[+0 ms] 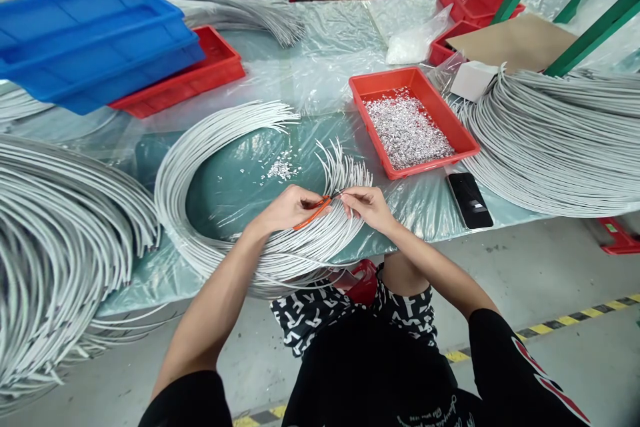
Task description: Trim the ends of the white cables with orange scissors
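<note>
A curved bundle of white cables [173,180] lies on the table, its near end fanning out by my hands. My left hand [295,208] is closed on orange-handled pliers [314,215], whose tip points right. Touching the tip, my right hand [367,205] pinches the end of a white cable; the fingertips are partly hidden. Small silvery pieces [281,168] lie loose inside the bundle's curve. A red tray [370,130] full of similar silvery pieces [407,130] stands behind my right hand.
Blue crates [95,33] rest on a red tray [220,70] at the back left. Large cable bundles lie at left [55,233] and right [560,140]. A black phone [469,200] sits near the table's front edge. Green posts [597,23] rise at the right.
</note>
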A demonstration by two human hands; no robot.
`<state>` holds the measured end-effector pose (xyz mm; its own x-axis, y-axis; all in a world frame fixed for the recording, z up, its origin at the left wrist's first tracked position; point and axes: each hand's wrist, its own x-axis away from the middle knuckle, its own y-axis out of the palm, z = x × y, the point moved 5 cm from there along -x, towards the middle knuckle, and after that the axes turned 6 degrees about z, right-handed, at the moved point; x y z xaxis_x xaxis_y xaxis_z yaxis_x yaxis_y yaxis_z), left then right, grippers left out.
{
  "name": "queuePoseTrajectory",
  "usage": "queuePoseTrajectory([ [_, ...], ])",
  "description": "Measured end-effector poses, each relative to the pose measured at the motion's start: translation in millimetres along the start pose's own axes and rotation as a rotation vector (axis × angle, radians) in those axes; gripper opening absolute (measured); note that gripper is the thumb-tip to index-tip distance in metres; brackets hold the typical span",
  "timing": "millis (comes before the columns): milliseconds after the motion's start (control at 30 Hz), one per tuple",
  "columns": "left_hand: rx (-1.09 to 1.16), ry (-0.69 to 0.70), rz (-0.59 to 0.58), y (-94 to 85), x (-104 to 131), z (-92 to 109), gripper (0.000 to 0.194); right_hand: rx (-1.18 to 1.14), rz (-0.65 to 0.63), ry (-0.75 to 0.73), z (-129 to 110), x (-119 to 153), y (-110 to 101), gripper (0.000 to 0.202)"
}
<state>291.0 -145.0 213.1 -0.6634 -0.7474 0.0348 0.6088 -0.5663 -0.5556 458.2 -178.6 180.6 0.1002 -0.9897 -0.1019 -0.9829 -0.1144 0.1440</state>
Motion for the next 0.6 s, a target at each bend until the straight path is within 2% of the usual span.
queuePoseTrajectory([
  [333, -0.012, -0.044, -0.005, 0.6, -1.5, 0.8, 0.051, -0.022, -0.028, -0.009, -0.7, 0.3, 1.0, 0.036],
  [600, -0.018, -0.027, -0.023, 2.4, -0.9, -1.2, 0.05, -0.061, -0.021, -0.016, 7.6, -1.6, -1.3, 0.034],
])
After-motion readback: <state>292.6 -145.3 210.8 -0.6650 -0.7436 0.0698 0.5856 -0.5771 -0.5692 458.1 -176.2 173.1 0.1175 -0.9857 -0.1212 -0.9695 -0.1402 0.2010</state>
